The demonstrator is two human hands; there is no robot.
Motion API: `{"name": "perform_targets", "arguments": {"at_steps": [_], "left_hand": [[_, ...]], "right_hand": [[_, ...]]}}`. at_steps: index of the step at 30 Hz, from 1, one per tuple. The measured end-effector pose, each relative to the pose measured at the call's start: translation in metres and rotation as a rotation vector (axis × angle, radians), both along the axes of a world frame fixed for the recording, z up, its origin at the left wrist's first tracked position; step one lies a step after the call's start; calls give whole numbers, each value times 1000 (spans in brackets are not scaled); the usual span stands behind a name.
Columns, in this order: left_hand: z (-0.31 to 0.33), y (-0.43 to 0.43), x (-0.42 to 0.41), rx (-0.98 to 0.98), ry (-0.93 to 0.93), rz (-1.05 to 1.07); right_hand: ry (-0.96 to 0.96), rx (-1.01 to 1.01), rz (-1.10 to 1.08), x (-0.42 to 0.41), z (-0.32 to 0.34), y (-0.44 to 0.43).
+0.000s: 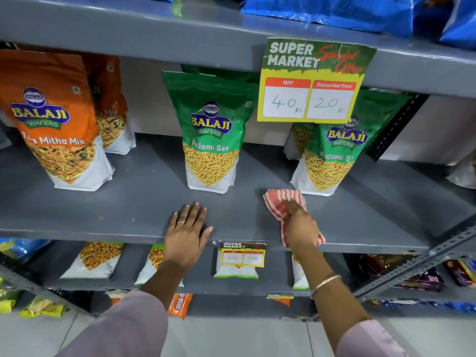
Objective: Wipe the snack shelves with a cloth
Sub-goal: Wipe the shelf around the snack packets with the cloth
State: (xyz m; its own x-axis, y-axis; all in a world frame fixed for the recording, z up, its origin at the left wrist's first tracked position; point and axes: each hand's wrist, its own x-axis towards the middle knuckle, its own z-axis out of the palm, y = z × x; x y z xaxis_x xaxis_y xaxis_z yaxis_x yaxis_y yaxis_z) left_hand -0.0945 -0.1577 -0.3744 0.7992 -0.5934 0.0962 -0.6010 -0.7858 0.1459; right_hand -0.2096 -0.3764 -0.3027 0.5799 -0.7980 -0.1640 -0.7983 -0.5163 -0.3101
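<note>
A grey metal shelf (123, 210) runs across the middle of the head view. My right hand (300, 222) presses a red-and-white striped cloth (279, 202) flat on the shelf, just in front of the right green Ratlami Sev pouch (332, 155). My left hand (186, 234) lies flat on the shelf's front edge with its fingers spread and nothing in it. It rests in front of the middle green Ratlami Sev pouch (211, 135).
Orange Mitha Mix pouches (54, 119) stand at the left. A price card (313, 81) hangs from the upper shelf, which carries blue bags (334, 11). Below, a lower shelf (195, 282) holds more pouches and a small price tag (243, 255). A slotted metal upright (417, 269) slants at right.
</note>
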Motion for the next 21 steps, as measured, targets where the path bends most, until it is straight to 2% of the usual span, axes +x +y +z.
{"name": "perform_targets", "arguments": {"at_steps": [2, 3, 5, 6, 9, 11, 12, 14, 16, 17, 19, 21], "left_hand": [[-8, 14, -5, -10, -5, 15], [-12, 21, -6, -26, -24, 37], [-20, 37, 0, -94, -51, 83], [-14, 28, 0, -92, -37, 32], [-7, 19, 3, -79, -31, 7], [-4, 20, 0, -95, -7, 22], [-4, 21, 0, -106, -28, 22], [-1, 13, 3, -112, -60, 24], [4, 0, 3, -113, -21, 14], [5, -6, 3, -106, -5, 5], [5, -9, 3, -86, 5, -4], [2, -6, 5, -94, -15, 3]], "right_hand": [[113, 94, 50, 17, -10, 34], [85, 220, 200, 28, -15, 54], [26, 194, 554, 53, -24, 96], [-6, 105, 574, 50, -22, 98], [-125, 111, 413, 39, -22, 64], [-45, 114, 332, 11, -22, 36], [-96, 166, 310, -2, -17, 22], [-210, 88, 187, -25, -2, -10], [-216, 110, -191, -36, 7, -46], [-233, 44, -265, -38, 11, -57], [-249, 72, -230, -25, 20, -47], [-92, 63, 88, 3, 19, -9]]}}
